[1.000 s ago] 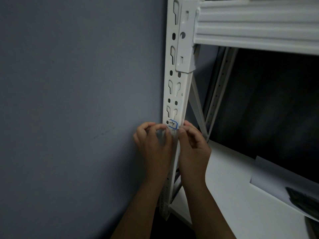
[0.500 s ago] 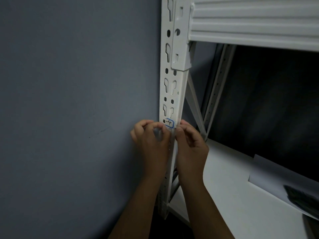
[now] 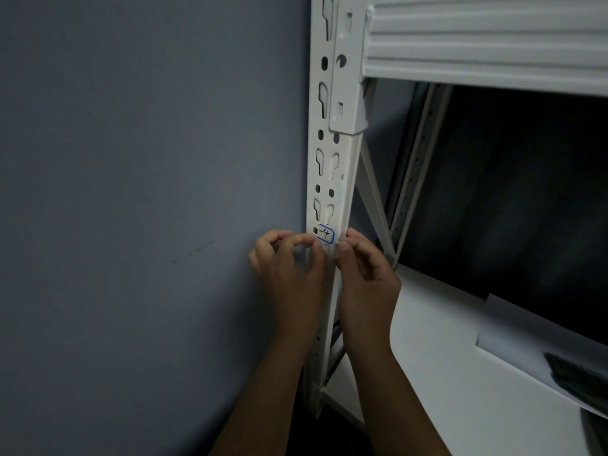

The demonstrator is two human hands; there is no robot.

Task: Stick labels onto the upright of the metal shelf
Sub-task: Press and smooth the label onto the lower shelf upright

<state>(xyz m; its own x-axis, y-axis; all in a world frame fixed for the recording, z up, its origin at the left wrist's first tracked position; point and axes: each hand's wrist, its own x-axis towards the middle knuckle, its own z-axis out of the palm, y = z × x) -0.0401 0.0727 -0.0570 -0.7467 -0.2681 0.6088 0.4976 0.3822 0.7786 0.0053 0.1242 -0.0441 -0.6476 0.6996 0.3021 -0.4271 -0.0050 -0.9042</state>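
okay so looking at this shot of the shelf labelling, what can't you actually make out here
- Label, head view: only "-4" reads; anything before it is too small to tell.
- Upright below the label: covered by the left hand and right hand.
- Each hand's grip: fingertips curl inward, so whether they hold anything is hidden.
- Dark object on the paper: cut off by the right edge, blurred.

I saw the upright (image 3: 332,179) standing just right of the wall (image 3: 148,192) | label (image 3: 325,235) on its front face, low down | my left hand (image 3: 292,274) left of the upright, my right hand (image 3: 368,278) right of it, both just below the label | beam (image 3: 487,41) running right from its top | shelf board (image 3: 444,373) below, paper (image 3: 526,334) lying on it at right
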